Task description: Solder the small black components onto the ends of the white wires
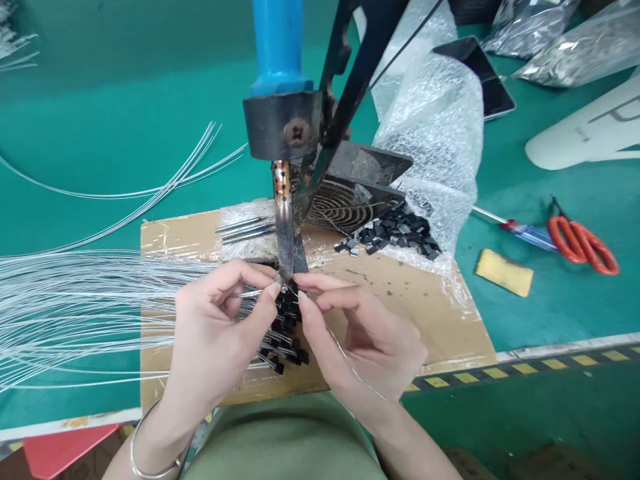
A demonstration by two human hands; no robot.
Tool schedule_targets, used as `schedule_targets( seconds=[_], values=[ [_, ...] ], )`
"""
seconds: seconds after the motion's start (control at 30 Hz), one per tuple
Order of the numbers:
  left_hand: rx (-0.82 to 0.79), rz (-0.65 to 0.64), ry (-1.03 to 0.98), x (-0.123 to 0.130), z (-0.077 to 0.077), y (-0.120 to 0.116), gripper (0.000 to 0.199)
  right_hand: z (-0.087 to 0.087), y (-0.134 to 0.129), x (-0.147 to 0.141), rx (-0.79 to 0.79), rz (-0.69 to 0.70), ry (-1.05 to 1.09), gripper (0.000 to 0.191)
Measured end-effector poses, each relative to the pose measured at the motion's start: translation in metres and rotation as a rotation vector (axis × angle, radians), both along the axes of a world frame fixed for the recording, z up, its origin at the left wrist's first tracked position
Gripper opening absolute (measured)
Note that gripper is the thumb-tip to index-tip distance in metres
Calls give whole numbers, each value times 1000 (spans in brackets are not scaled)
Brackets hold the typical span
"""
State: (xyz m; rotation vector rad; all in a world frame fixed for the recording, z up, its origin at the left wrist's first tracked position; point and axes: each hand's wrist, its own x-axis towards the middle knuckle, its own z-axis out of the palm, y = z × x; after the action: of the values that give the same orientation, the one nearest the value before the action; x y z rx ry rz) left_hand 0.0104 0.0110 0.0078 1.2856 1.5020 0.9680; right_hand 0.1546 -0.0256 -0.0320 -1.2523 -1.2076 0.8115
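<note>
A blue-handled soldering iron (280,47) hangs tip down in a black clamp, its tip between my fingertips. My left hand (225,327) pinches a grey-white wire (245,294) just left of the tip. To the right of it, my right hand (355,327) has thumb and forefinger closed on a thin solder wire (357,373), which trails across the palm. Whatever small part lies at the tip is mostly hidden by the fingers. Beneath and beside my hands lie many wires (75,287) ending in black connectors (295,353).
Cardboard (425,300) covers the work area. Behind it are a black fan (345,200), loose black pieces (400,230) and bubble wrap (435,127). A yellow sponge (504,273), orange-handled scissors (583,243), a screwdriver (533,237) and a phone (477,73) lie rightward.
</note>
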Motion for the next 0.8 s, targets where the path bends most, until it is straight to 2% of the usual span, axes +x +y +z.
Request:
schedule_targets(
  seconds=[0.47, 0.8],
  values=[
    [22, -2, -14, -2, 0, -3, 18, 1, 2, -2, 70, -31, -65, 22],
    [12, -17, -9, -2, -1, -2, 18, 0, 1, -1, 52, -40, -65, 20]
  ],
)
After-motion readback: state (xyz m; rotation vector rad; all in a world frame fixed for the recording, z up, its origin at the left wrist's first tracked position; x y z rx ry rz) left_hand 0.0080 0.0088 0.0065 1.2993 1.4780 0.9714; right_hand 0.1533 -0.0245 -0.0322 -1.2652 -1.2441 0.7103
